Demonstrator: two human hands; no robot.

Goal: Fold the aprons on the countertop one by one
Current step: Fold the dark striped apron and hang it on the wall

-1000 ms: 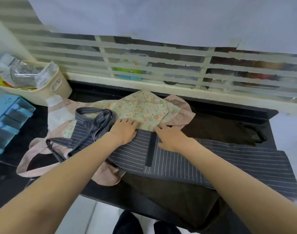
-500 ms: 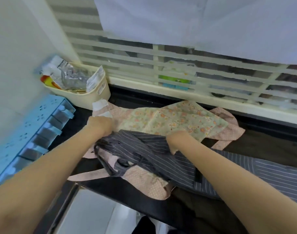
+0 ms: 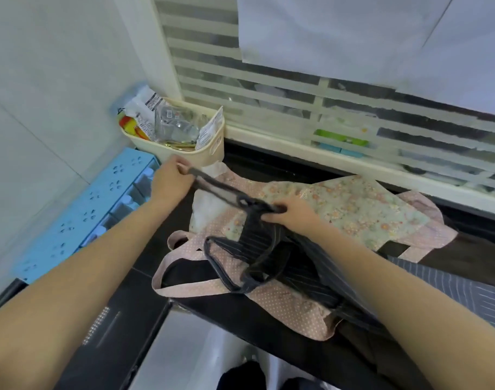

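Striped apron (image 3: pixel 271 249): dark grey pinstripe cloth, bunched at the near edge of the black countertop (image 3: pixel 268 164), lying over a pink dotted apron (image 3: pixel 285 302); far end trailing off to the right under the right forearm.
Strap (image 3: pixel 212 184): narrow grey tie, pulled taut between both hands, a second loop sagging loose toward the counter edge.
Left hand (image 3: pixel 170 181): fingers curled round the strap's far end, just in front of the cream basket (image 3: pixel 209 153).
Right hand (image 3: pixel 291 213): clenched on the strap where it meets the gathered bib, resting over the floral apron (image 3: pixel 353 206).
Handling: light, limp, no stiffness; likely to slump and slide on the smooth cloth beneath; straps prone to tangling.
Where to hold: probably by corners or hem edges with the straps laid inward first; a pinch at the strap root seems steadier than one on loose fabric.
Risk: dragging the pink dotted apron along, or letting the hanging loop slip off the edge.
Progress: early, judging by the unfolded heap.
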